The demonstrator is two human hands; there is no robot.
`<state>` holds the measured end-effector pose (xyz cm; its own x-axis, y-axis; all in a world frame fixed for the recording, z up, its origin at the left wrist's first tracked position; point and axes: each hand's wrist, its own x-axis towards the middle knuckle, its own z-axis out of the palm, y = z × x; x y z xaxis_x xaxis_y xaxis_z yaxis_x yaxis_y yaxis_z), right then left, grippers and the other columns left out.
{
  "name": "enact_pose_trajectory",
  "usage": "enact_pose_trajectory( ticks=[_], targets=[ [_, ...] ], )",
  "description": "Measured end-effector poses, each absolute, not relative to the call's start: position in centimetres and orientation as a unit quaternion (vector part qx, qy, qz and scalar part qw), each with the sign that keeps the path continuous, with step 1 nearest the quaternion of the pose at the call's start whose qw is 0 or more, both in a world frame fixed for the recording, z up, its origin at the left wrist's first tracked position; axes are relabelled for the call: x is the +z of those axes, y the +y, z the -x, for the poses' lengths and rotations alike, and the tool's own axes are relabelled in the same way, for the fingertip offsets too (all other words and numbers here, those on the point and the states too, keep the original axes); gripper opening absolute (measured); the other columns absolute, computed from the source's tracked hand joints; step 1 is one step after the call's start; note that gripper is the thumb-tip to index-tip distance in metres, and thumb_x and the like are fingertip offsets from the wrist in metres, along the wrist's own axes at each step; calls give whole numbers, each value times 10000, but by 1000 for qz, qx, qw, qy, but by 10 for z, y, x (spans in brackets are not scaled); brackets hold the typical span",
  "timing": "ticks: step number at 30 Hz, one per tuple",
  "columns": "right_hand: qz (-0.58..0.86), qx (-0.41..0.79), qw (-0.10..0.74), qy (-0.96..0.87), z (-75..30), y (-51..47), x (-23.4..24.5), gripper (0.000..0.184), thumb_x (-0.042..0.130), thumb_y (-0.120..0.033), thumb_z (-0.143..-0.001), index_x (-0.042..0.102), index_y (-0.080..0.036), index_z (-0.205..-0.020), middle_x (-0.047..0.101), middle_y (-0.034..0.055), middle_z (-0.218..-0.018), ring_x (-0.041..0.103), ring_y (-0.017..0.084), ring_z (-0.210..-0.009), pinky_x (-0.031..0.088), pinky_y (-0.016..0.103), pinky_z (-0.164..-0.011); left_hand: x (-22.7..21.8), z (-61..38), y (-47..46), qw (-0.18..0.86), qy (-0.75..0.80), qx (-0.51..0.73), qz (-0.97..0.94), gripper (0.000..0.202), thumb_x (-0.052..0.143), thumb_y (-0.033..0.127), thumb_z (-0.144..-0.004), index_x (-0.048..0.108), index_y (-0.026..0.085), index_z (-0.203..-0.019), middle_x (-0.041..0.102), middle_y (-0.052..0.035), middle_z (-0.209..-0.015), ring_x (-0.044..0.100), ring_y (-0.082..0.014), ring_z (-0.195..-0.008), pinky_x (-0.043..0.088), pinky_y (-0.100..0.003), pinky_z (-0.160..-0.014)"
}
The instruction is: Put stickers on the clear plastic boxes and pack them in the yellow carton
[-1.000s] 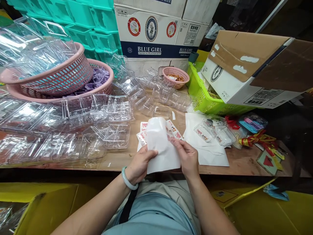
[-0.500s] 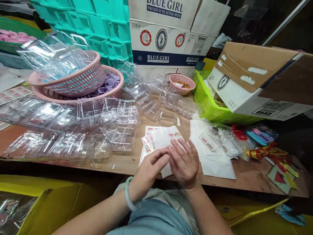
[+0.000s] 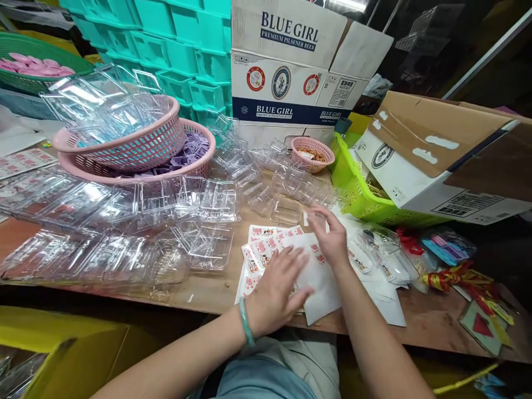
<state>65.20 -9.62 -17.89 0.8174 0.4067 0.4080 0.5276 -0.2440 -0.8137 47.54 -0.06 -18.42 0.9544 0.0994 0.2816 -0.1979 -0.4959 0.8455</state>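
Observation:
Printed sticker sheets (image 3: 252, 260) with small red and cartoon prints lie in a loose pile at the table's front. Over them my left hand (image 3: 280, 288), with a green bangle at its wrist, is open, palm down and fingers spread. Beside it lies a mostly blank white sheet (image 3: 322, 288) with a few stickers at its upper edge. My right hand (image 3: 331, 235) reaches across that sheet, fingers apart and slightly blurred, with nothing visible in it. Its fingertips are near a clear plastic box (image 3: 285, 210) and a small white slip (image 3: 306, 218).
Rows of clear plastic boxes (image 3: 95, 255) cover the left. Behind them stand stacked pink baskets (image 3: 137, 152). A small pink basket (image 3: 311, 155), a lime-green basket (image 3: 357, 191) and a tilted carton (image 3: 415, 160) stand at back right. Stickered clear boxes (image 3: 384, 255) lie at right.
My hands were together over the sheets; now they are apart. The right has moved forward toward the clear box, and the left lies flatter over the stickers. The white sheet has shifted right, uncovering more stickers.

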Motion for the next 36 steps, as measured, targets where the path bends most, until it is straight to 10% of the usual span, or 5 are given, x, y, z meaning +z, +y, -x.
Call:
enact_pose_trajectory(
  ticks=[6,14,18,27,36],
  targets=[
    [849,41,225,-475,-711,-60,-180,960,740,-264,-681,213,-312,-1483,507,100,-1357,412,318,-1314,224,579,-1109,-201,-474,35,263,-42,93,-959,455,494,481,-903,576,168,-1224,563,-139,-1341,369,-352,-1362,64,-661,-1137],
    [820,-53,474,-316,-609,-74,-140,985,694,-385,-770,47,-271,-1504,501,104,-1207,544,226,-1084,459,426,-965,-180,-499,27,322,-13,292,-900,777,621,265,-841,193,250,-1489,13,-155,-1598,-34,-348,-1467,186,-584,-1140],
    [752,59,573,-322,-552,-85,-134,869,555,-376,-889,-47,-282,-1509,489,117,-1267,571,190,-1073,480,402,-966,-168,-502,32,445,12,345,-827,644,661,208,-803,382,284,-1378,188,-118,-1559,132,-327,-1458,198,-524,-1156],
    [745,-66,621,-234,-552,-104,-146,226,663,-326,-831,657,-250,-1044,523,72,-1211,508,221,-1174,451,394,-986,-175,-459,50,880,176,11,-442,559,757,298,-738,521,270,-1245,570,-80,-1251,576,-210,-1118,441,-371,-990],
    [750,157,604,-219,-547,-105,-141,249,676,-416,-799,675,-167,-801,629,4,-654,562,126,-588,491,259,-578,-196,-457,53,914,150,-18,-377,424,716,329,-793,624,232,-1195,628,-71,-1119,582,-184,-1080,395,-376,-1032]
  ],
)
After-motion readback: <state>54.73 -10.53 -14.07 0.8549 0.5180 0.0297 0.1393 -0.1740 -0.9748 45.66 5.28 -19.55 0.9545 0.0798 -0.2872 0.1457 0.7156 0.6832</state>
